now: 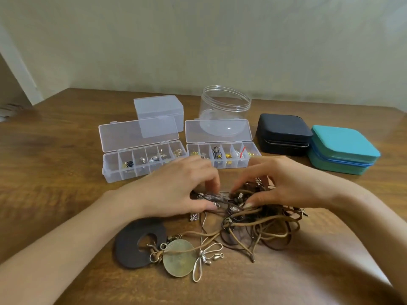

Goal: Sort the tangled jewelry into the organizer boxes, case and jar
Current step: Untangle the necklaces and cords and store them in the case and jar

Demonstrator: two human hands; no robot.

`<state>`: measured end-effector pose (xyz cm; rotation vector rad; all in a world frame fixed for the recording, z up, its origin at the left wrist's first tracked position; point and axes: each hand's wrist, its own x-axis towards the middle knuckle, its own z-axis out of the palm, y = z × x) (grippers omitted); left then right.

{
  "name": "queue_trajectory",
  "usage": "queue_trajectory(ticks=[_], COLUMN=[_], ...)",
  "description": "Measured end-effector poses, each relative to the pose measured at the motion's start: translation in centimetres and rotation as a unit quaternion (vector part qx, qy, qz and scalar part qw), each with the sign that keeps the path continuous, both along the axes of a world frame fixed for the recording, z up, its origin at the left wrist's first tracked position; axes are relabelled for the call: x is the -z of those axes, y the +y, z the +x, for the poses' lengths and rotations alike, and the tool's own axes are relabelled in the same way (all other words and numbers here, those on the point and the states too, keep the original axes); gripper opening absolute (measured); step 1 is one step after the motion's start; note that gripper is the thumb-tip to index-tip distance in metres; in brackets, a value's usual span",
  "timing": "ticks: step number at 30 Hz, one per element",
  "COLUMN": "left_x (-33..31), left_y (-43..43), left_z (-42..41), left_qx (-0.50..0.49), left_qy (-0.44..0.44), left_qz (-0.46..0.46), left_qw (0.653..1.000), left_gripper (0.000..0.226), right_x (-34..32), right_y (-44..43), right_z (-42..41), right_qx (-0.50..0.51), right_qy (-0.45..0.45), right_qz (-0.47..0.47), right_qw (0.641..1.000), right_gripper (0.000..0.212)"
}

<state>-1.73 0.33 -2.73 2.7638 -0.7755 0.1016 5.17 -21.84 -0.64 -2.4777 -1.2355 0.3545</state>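
A tangle of brown cords and metal charms [259, 221] lies on the wooden table in front of me. My left hand [176, 190] pinches a dark silver chain piece [207, 197] at the tangle's left edge. My right hand [279, 183] curls over the top of the tangle, fingers pinching among the cords. A dark wooden ring pendant [134, 243] and a round brass disc [179, 258] lie nearer to me. Two open clear organizer boxes [123, 170] [240, 162] hold small earrings and charms. An open clear jar [224, 111] stands behind them.
A small shut clear box [158, 111] sits behind the left organizer. A black zip case [284, 133] and a teal zip case [343, 150] lie shut at the right. A pale wall runs along the table's far edge.
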Motion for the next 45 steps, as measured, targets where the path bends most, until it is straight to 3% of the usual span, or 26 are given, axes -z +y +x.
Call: queue_trajectory(ticks=[6,14,20,23,26,31,35,40,45], left_x=[-1.1,-1.9,-2.3,-3.0,-3.3,-2.9,-2.8,-2.8,-2.5], left_y=[1.5,3.0,3.2,2.4,0.9,0.2,0.4,0.4,-0.1], left_z=[-0.1,0.2,0.2,-0.2,-0.7,-0.8,-0.6,-0.6,-0.7], left_qx=[-0.039,-0.077,-0.117,-0.112,-0.092,-0.096,-0.117,-0.128,-0.128], left_qy=[0.111,0.111,0.111,0.093,0.077,0.046,0.036,0.041,0.054], left_qz=[-0.048,-0.087,-0.174,-0.282,-0.366,-0.386,-0.391,-0.413,-0.445], left_qw=[0.992,0.987,0.971,0.948,0.923,0.916,0.912,0.901,0.885], left_gripper=[0.022,0.019,0.029,0.024,0.027,0.025,0.021,0.019,0.019], right_x=[-0.4,-0.8,-0.8,-0.5,-0.1,0.3,-0.1,-0.1,0.9], right_y=[-0.1,-0.9,-1.7,-0.5,2.2,3.3,2.1,2.3,3.6], right_z=[-0.1,0.8,1.4,0.5,-1.5,-2.2,-1.3,-1.4,-2.2], right_qx=[0.043,0.153,0.138,0.135,0.087,0.087,0.059,0.062,0.106], right_qy=[-0.002,0.051,0.037,-0.068,0.059,0.207,0.304,0.3,0.221], right_qz=[0.009,0.155,-0.028,0.126,0.262,0.264,0.209,0.263,0.33], right_qw=[0.999,0.975,0.989,0.98,0.959,0.938,0.928,0.915,0.912], right_gripper=[0.01,0.005,0.004,0.014,0.028,0.018,0.028,0.03,0.005])
